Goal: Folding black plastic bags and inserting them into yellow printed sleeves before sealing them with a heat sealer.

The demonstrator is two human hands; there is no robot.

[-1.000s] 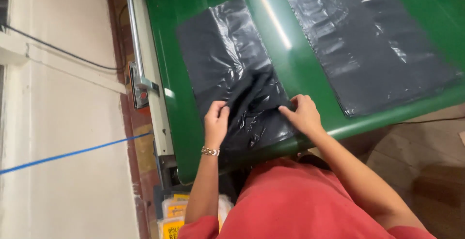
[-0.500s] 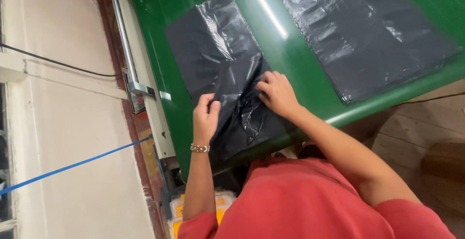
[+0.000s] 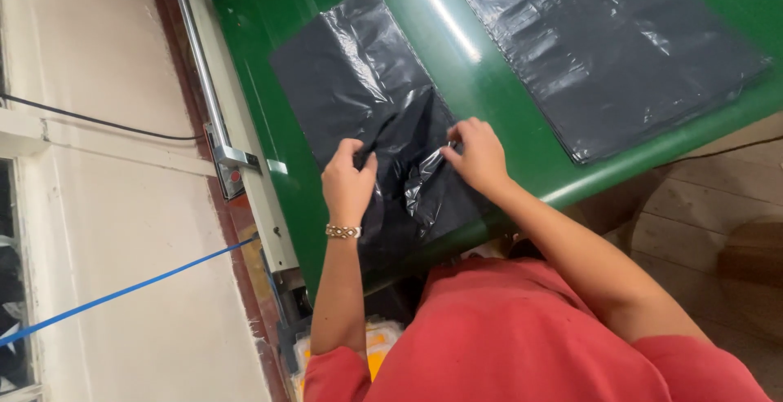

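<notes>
A black plastic bag (image 3: 359, 92) lies flat on the green table (image 3: 481, 68), its near end bunched up and folded over. My left hand (image 3: 349, 182), with a beaded bracelet on the wrist, pinches the crumpled near edge of that bag. My right hand (image 3: 477, 156) grips the same fold a little to the right, fingers closed on the shiny plastic. A second, larger black plastic bag (image 3: 603, 43) lies spread flat farther right on the table, apart from both hands.
A metal rail (image 3: 214, 117) with a small control box runs along the table's left edge. A blue tape line (image 3: 122, 292) and a black cable (image 3: 98, 121) cross the pale floor at left. Wooden floor shows at right. Yellow packaging sits under the table.
Both hands have moved up the bag, away from the table's near edge, folding its near end over. The view has shifted so the bags sit farther right.
</notes>
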